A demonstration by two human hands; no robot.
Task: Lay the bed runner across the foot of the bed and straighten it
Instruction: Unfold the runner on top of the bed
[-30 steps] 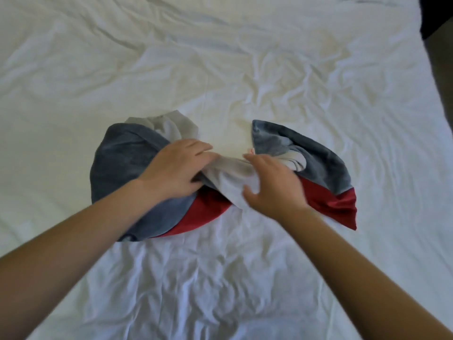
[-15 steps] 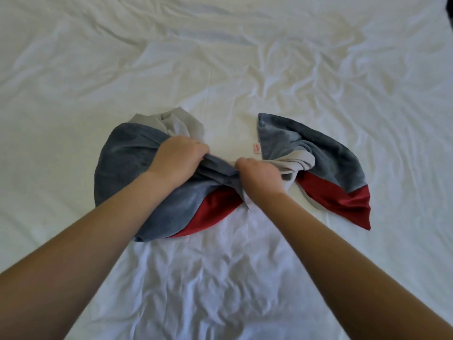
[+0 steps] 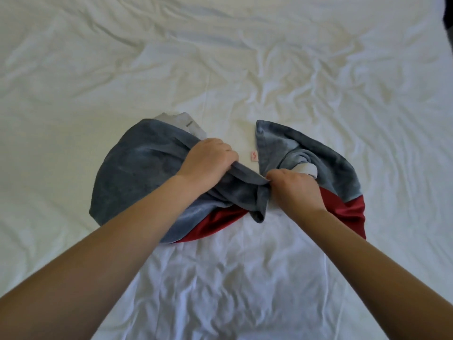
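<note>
The bed runner (image 3: 137, 168) lies bunched in the middle of the white bed sheet (image 3: 220, 69). It is blue-grey plush with a dark red satin edge and a pale grey underside, curled in a horseshoe shape. My left hand (image 3: 208, 158) is shut on a gathered fold on the left half. My right hand (image 3: 294, 187) is shut on the twisted fabric of the right half. A taut grey band stretches between both fists. A small pink label (image 3: 253, 156) shows in the gap.
The wrinkled white sheet fills nearly the whole view. A dark object (image 3: 447, 18) shows at the top right corner, past the bed's right side.
Both hands went from lying loosely on the runner to fists closed on its fabric. The fists have drawn slightly apart, tightening the grey band between them.
</note>
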